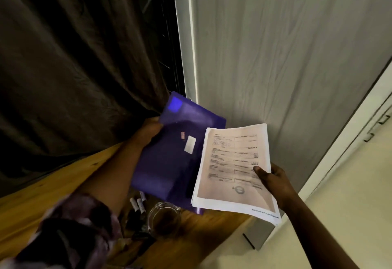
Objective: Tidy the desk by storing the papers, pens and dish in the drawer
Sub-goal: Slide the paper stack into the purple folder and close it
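- Left hand [148, 131] grips purple folder [176, 152]; right hand [273, 180] pinches paper stack [233, 167], both above bench [53, 175].
- Sheets light, floppy, likely to fan; support from beneath.
- Glass dish [164, 219] fragile; pens [137, 203] beside it.

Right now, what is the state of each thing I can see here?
Purple folder: closed, held up in the left hand.
Stack of printed papers: held in the right hand, overlapping the folder.
Pens: lying on the wooden desk.
Glass dish: upright on the desk, beside the pens.
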Demonstrator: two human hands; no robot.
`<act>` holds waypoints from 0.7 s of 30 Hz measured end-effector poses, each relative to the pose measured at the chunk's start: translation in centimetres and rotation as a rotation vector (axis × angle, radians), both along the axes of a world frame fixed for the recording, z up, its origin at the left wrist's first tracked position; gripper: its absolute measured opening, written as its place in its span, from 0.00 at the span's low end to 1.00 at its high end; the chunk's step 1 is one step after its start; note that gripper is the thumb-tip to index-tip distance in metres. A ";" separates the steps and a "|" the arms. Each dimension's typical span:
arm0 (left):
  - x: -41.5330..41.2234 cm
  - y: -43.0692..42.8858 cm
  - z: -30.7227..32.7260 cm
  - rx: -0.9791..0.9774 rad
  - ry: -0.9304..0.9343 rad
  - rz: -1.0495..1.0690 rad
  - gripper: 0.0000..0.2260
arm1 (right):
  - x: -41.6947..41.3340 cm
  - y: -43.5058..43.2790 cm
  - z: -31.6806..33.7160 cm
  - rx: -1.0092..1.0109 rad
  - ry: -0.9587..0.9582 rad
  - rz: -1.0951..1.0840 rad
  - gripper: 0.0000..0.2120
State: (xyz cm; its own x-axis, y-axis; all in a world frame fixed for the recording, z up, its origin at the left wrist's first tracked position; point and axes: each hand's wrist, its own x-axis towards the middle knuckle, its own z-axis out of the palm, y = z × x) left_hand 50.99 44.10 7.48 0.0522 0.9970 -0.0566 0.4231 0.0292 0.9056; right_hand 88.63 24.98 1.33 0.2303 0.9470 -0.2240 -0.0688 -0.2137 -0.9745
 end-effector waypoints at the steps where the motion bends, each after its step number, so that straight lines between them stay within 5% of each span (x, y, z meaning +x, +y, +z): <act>1: 0.2 0.3 1.1 0.010 0.049 -0.026 0.26 | -0.1 -0.1 -0.1 -0.001 0.002 -0.008 0.11; 5: 0.6 3.2 1.9 0.008 0.257 -0.124 0.16 | -1.1 -1.3 -0.2 -0.004 0.014 -0.057 0.08; 12: 1.2 9.2 0.2 0.135 0.472 -0.294 0.17 | -2.7 -3.8 -1.1 -0.030 -0.027 -0.077 0.09; 21: 5.9 8.9 -5.4 0.184 0.742 -0.151 0.16 | -4.3 -4.9 -2.8 -0.102 -0.043 -0.184 0.10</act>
State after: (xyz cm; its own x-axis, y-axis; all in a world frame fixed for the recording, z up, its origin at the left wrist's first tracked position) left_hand 56.84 52.96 2.05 0.2009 0.9790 0.0358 0.9077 -0.1997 0.3691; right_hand 84.32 20.12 -1.45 0.4087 0.8610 -0.3029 -0.0743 -0.2993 -0.9512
